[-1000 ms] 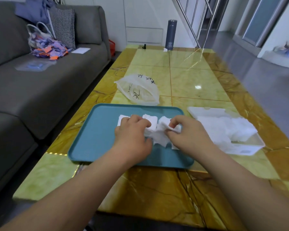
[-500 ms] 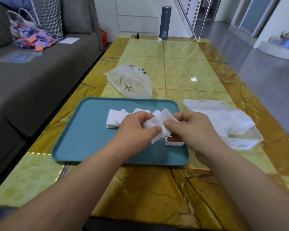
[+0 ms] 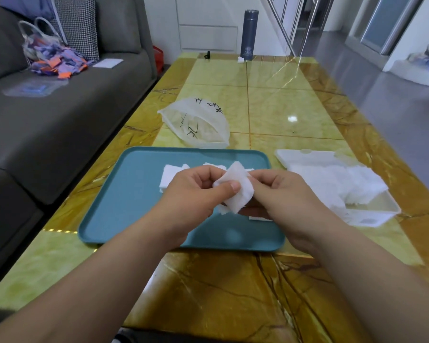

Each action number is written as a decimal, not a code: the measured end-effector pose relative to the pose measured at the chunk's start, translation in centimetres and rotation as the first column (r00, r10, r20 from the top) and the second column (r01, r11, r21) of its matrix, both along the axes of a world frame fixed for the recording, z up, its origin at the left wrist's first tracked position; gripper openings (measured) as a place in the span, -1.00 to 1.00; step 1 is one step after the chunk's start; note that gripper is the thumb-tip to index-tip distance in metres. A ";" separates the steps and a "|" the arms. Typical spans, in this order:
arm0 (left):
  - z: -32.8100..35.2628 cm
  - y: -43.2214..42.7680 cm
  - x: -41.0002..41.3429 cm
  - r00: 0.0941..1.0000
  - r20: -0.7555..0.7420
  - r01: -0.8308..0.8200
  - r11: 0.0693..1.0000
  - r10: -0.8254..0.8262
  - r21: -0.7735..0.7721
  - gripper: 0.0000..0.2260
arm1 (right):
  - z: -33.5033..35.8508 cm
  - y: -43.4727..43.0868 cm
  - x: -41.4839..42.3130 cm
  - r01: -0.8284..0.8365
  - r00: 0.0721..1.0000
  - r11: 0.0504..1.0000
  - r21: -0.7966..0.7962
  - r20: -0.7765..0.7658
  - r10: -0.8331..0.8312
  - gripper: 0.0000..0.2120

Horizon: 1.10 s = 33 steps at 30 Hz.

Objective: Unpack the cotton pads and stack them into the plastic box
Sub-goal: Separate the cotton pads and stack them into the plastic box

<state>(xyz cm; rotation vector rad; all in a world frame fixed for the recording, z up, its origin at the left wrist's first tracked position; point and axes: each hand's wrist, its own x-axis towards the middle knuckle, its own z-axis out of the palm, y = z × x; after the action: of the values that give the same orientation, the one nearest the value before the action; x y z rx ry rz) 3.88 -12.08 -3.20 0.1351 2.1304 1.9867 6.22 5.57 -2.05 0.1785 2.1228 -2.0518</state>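
Note:
My left hand (image 3: 196,191) and my right hand (image 3: 280,194) meet above the teal tray (image 3: 124,201) and together pinch a small bunch of white cotton pads (image 3: 237,188), lifted off the tray. More loose cotton pads (image 3: 170,173) lie on the tray behind my left hand, and one pad (image 3: 259,218) shows under my right hand. To the right stands the white plastic box (image 3: 372,215), its lid open toward the back, with an untidy heap of pads (image 3: 337,179) inside. An opened translucent pad bag (image 3: 198,122) with black lettering lies beyond the tray.
The table (image 3: 233,293) is glossy yellow-brown marble. A dark flask (image 3: 249,35) stands at its far end beside a small white piece (image 3: 240,59). A grey sofa (image 3: 47,112) with a bag of coloured scraps (image 3: 52,55) runs along the left.
Both hands have lifted the bunch of pads off the tray and brought it up between them; a second ago they were pressing on the pads lying on the tray.

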 end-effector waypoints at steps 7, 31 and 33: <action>-0.2 -0.1 -0.2 1.000 -0.009 -0.025 1.000 0.025 -0.009 -0.91 | -0.2 0.4 -0.2 0.015 1.000 1.000 -0.006 0.003 -0.015 -0.78; -0.7 -0.5 -0.8 0.989 0.145 -0.015 0.998 0.024 -0.061 -0.65 | -0.6 0.2 -0.2 0.084 0.995 0.994 -0.067 0.062 -0.080 -0.83; -0.7 -0.5 -0.8 0.988 0.149 -0.037 0.999 0.035 0.010 -0.72 | -0.6 0.2 -0.3 0.098 0.993 0.993 -0.069 0.074 -0.093 -0.83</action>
<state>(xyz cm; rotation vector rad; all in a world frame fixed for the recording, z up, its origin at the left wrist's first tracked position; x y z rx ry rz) 3.09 -12.54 -3.88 -0.0482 2.0410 1.9636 5.94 5.82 -2.69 0.3429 2.0318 -2.1383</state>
